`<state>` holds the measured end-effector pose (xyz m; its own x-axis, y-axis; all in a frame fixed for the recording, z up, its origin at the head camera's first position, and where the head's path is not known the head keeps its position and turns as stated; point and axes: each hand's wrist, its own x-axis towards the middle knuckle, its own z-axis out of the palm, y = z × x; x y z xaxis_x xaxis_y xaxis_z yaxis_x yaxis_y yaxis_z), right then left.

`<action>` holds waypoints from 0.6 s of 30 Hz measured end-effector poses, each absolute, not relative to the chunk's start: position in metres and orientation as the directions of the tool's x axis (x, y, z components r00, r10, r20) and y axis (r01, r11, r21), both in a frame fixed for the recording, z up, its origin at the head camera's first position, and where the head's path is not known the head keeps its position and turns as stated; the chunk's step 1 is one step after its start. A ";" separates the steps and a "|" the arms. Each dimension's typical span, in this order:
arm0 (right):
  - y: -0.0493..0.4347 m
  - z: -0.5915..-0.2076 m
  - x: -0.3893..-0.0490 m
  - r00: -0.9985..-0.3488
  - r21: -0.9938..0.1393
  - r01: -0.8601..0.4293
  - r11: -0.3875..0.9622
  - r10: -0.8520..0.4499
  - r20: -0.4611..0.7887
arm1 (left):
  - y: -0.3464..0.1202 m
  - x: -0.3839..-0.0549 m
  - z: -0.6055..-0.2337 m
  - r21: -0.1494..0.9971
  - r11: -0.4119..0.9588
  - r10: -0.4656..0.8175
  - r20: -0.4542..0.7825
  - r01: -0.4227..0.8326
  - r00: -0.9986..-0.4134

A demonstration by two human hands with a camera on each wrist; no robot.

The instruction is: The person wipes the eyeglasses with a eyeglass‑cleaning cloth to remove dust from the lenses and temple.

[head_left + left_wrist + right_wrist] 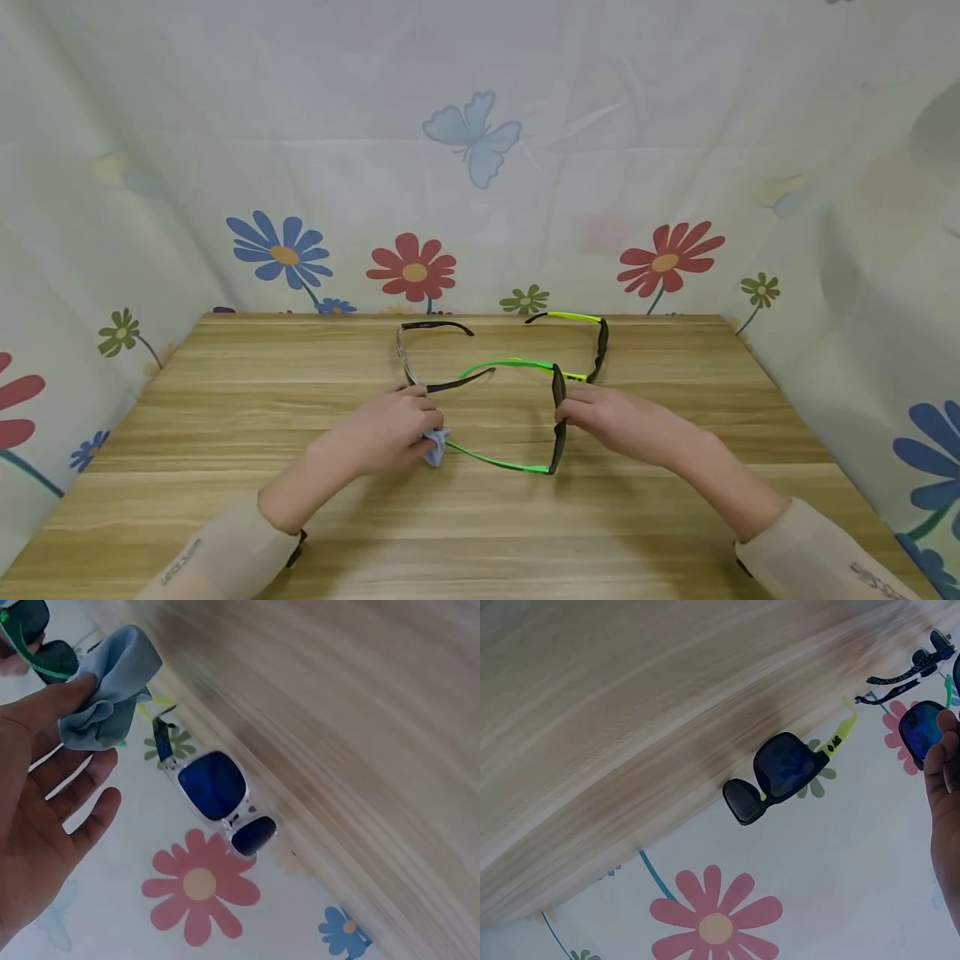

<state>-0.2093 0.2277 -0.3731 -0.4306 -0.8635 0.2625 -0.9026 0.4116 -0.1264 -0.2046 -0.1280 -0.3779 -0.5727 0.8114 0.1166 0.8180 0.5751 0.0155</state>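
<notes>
My left hand (390, 429) pinches a light blue cloth (112, 690) between thumb and fingers, its other fingers loosely spread in the left wrist view. From the cloth runs one green temple of a pair of black-fronted sunglasses (495, 461); the tip of that temple is hidden there. With my right hand (618, 423) I grip the middle of their dark front, lenses facing right and both temples unfolded towards the left. A blue-green lens (921, 729) shows beside the fingers in the right wrist view.
Behind my left hand, clear-framed sunglasses with dark blue lenses (212, 785) and black temples lie unfolded. Sunglasses with yellow temples (784, 765) lie behind my right hand. The wooden table (480, 542) ends at a flowered curtain (540, 192) at the back and sides.
</notes>
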 end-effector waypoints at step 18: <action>0.213 -0.380 -0.202 -0.310 0.031 -0.942 0.335 -0.900 0.305 | -0.106 -0.218 -0.363 -0.044 0.652 0.727 0.323 0.757 -0.606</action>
